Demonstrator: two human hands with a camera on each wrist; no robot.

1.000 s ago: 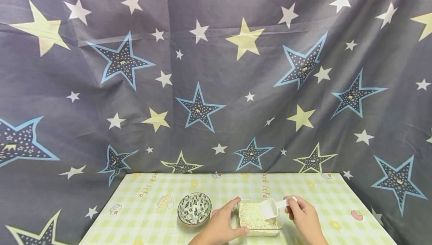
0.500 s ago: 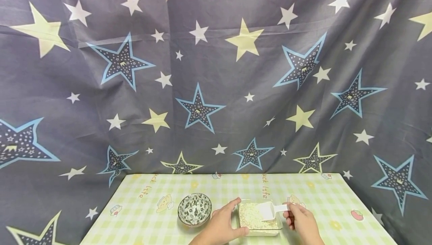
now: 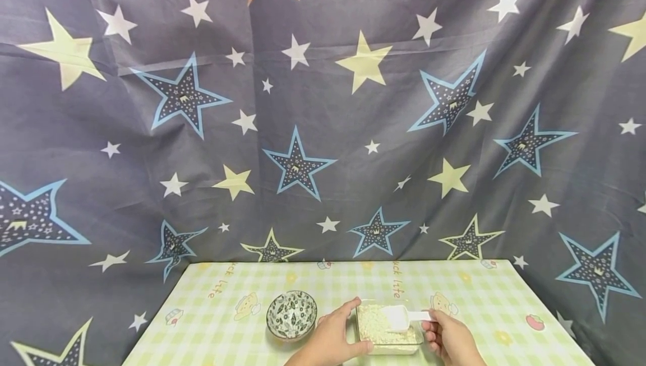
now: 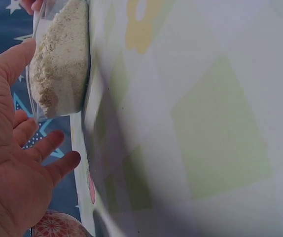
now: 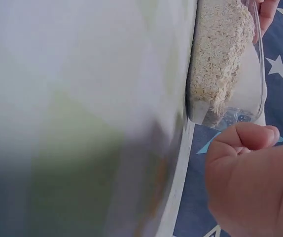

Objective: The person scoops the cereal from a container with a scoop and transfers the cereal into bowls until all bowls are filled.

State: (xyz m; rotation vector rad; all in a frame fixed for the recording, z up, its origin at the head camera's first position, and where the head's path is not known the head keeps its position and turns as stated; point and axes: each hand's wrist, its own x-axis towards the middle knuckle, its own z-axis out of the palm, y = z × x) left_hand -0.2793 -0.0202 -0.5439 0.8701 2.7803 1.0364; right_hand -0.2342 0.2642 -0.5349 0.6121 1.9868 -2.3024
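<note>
A clear rectangular container, filled with pale oat flakes, stands on the table's near side. My left hand spans its left end, thumb at the near corner and index finger at the far one; the other fingers spread loosely beside the wall. Above the oats lies a white scoop, its head overlapping them and its handle pointing right. Thumb and fingers of my right hand pinch that handle's end just past the container's right edge. In the right wrist view, my curled right hand hides most of the handle.
Left of my left hand sits a bowl with a dark leaf pattern. A green checked cloth covers the table. Behind its far edge hangs a dark curtain printed with stars.
The scoop's head has shifted left over the oats and its handle has lowered from a tilt to nearly level. My right hand has come slightly down; the left hand stays on the container.
</note>
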